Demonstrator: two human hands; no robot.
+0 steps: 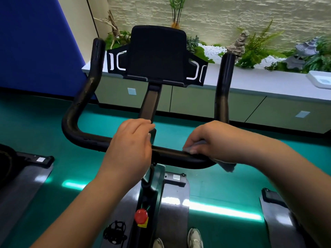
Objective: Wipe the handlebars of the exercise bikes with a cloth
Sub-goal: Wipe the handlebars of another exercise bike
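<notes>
handlebar: black U-shaped bar of the exercise bike, crossbar running left to right in front of the person, both horns rising away toward the tablet holder
cloth: grey, wrapping the crossbar's right part near the bend, one corner hanging below the bar, another bit peeking out by the fingertips
right hand: fingers curling over the cloth and pressing it onto the bar, gripping cloth and bar together, likely so the wipe covers the tube all round
left hand: sitting on the crossbar's middle by the stem, fingers bent loosely over it; whether actually clamping the bar, cannot tell; probably steadying the bike while the other hand is rubbing
step: wiping the right half of the crossbar; left bend and both horns looking not yet reached, judging by where the cloth is sitting
next: sliding the cloth along toward the right horn needs the grip loose enough to glide
risk: hanging corner slipping out if the grip is loosening
rest: red knob on the frame below, pedal, white shoes, teal floor, planter ledge with ferns behind
</notes>
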